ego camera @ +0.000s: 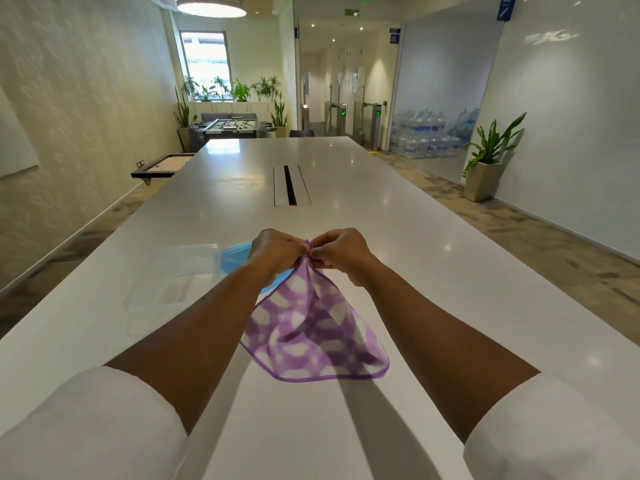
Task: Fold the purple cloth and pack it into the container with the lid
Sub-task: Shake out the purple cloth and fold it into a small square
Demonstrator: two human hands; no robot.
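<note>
The purple cloth (311,327), white-patterned with a purple hem, hangs above the white table. My left hand (275,252) and my right hand (341,252) meet at its top, both pinching the same corner between fingertips. The cloth drapes down toward me in a loose diamond, its lower edge near the tabletop. To the left, behind my left forearm, a clear plastic container (169,285) rests on the table. A blue lid (239,258) lies beside it, partly hidden by my left wrist and the cloth.
The long white table (433,306) stretches far ahead, with a cable slot (291,185) in its middle. Floor runs along both table edges. A potted plant (488,161) stands by the right wall, and a foosball table (228,128) sits at the far end.
</note>
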